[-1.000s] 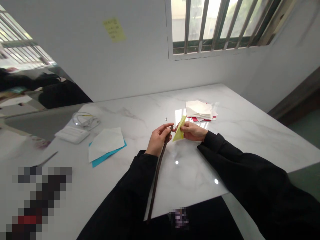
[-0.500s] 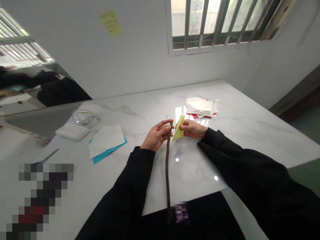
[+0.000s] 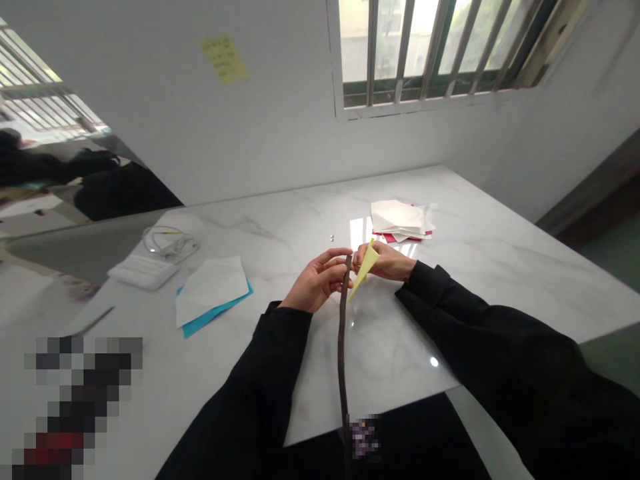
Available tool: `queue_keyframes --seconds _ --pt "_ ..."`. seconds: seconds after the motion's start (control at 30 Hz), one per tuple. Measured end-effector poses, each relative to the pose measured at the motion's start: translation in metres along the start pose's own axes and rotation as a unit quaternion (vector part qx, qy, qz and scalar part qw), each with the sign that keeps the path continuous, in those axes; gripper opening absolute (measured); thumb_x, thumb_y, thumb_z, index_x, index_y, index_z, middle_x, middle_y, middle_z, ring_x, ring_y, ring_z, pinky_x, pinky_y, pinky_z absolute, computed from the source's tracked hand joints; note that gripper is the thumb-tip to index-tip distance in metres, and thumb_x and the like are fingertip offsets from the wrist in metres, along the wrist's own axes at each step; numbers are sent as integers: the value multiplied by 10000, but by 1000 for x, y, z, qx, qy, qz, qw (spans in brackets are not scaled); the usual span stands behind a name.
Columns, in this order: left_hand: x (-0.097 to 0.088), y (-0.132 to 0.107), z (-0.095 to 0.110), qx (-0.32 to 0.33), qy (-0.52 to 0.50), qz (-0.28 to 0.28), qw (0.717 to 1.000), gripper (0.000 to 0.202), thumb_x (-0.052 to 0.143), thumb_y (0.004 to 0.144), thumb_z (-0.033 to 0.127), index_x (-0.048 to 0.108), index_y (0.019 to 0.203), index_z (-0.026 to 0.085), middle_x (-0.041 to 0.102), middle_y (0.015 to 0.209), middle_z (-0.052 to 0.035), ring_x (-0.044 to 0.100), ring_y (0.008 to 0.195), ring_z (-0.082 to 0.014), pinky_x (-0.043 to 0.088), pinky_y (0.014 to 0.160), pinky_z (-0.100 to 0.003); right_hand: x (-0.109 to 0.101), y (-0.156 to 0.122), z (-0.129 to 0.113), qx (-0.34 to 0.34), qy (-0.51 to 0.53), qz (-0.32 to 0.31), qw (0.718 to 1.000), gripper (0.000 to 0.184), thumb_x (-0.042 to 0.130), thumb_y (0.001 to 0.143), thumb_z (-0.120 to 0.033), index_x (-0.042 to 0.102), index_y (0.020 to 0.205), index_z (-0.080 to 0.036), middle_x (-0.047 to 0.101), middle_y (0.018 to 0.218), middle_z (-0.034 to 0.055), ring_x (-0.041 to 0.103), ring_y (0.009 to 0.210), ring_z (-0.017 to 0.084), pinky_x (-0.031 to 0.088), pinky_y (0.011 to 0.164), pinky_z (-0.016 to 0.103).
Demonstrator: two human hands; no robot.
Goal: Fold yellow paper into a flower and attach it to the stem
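My left hand [image 3: 320,280] pinches the upper end of a thin dark brown stick [image 3: 342,353], which runs down past the table's front edge toward my lap. Close beside it, my right hand [image 3: 384,261] holds a small folded piece of yellow paper [image 3: 365,268] that narrows to a point at the bottom. The fingertips of both hands nearly meet at the stick's top, and some of the right fingers are hidden behind the paper. Two tiny shiny bits [image 3: 332,238] lie on the table behind my left hand.
The marbled white table [image 3: 280,230] meets a wall. A stack of cream and red paper [image 3: 400,220] lies behind my right hand. On the left are white and blue sheets [image 3: 215,293], a white device [image 3: 143,270], a cable [image 3: 170,243] and a thin dark tool [image 3: 95,321].
The yellow paper has turned in my right hand and now shows a narrower shape. Both hands have come closer together at the stick's top. The view has shifted slightly.
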State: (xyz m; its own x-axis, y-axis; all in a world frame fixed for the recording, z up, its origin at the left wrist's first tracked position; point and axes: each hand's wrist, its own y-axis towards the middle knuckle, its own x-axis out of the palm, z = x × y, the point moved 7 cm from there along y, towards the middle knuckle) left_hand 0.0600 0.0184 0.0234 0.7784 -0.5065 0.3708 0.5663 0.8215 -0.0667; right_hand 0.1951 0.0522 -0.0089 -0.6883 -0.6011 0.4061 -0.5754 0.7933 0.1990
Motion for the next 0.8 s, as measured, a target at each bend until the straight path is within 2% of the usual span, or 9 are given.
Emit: queue_keyframes --seconds 0.23,0.37,0.57,0.8 --pt "3 -1 1 13 -1 -16 1000 364 850 785 285 728 1116 194 749 979 -46 656 661 -107 499 576 -210 -3 3 -3 -9 -18 35 999 289 951 632 -264 721 751 -136 691 729 8 660 691 124 536 680 231" --pt "-1 0 -1 13 14 -8 1000 343 852 788 276 743 1104 199 744 952 -43 678 750 -126 527 635 -211 0 2 -5 -6 -28 43 999 301 949 636 -283 715 761 -142 693 733 2 664 698 129 543 689 240" --pt "2 -1 1 23 15 -25 999 320 837 810 263 749 1113 207 745 953 -44 668 734 -115 521 617 -196 2 1 -6 4 -28 40 999 297 942 650 -273 732 814 -143 721 767 6 696 747 140 560 749 261" --pt "1 0 0 27 5 -19 999 305 865 784 265 769 1067 201 746 938 -40 671 725 -116 535 613 -198 2 1 -4 12 -21 37 999 274 930 676 -259 753 849 -142 754 825 25 721 780 146 570 777 264"
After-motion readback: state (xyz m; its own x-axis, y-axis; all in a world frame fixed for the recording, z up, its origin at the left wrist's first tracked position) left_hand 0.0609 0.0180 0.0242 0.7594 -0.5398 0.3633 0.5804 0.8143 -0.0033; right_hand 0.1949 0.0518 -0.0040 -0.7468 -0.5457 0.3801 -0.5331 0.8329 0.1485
